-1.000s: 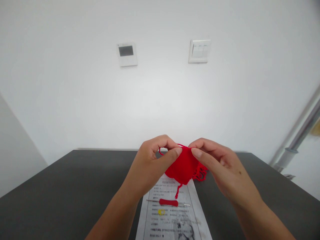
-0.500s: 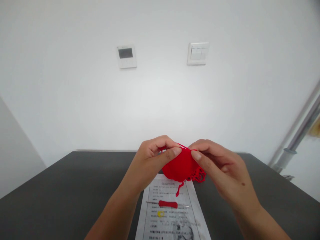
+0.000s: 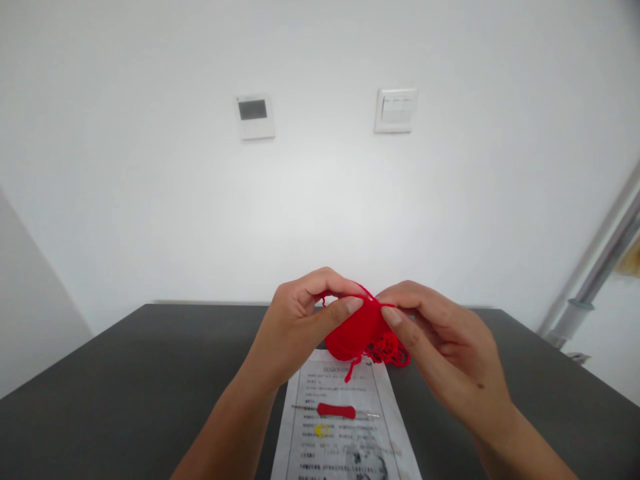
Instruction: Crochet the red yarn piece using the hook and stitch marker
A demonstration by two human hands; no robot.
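Above the sheet of paper, my left hand [image 3: 310, 320] pinches the top edge of a red crocheted piece [image 3: 353, 333] between thumb and index finger. A red yarn strand runs over the left index finger toward my right hand [image 3: 445, 347]. Thumb and index finger of the right hand are closed on red yarn at the right of the piece's top edge. A short tail of yarn [image 3: 351, 370] dangles from the bottom of the piece. Loose, curly red yarn [image 3: 393, 350] lies behind it, partly hidden by the right hand.
The printed paper [image 3: 295, 460] lies on the dark table [image 3: 200, 347]. On it are a red-handled crochet hook [image 3: 336, 411] with metal ends and a small yellow ring [image 3: 321, 431]. A white wall with a thermostat [image 3: 254, 117] and a switch panel [image 3: 395, 111] rises behind.
The red piece has tilted, and its dangling tail has swung slightly left. More loose yarn shows behind it. The strand between my hands has shifted; both hands keep their pinch.
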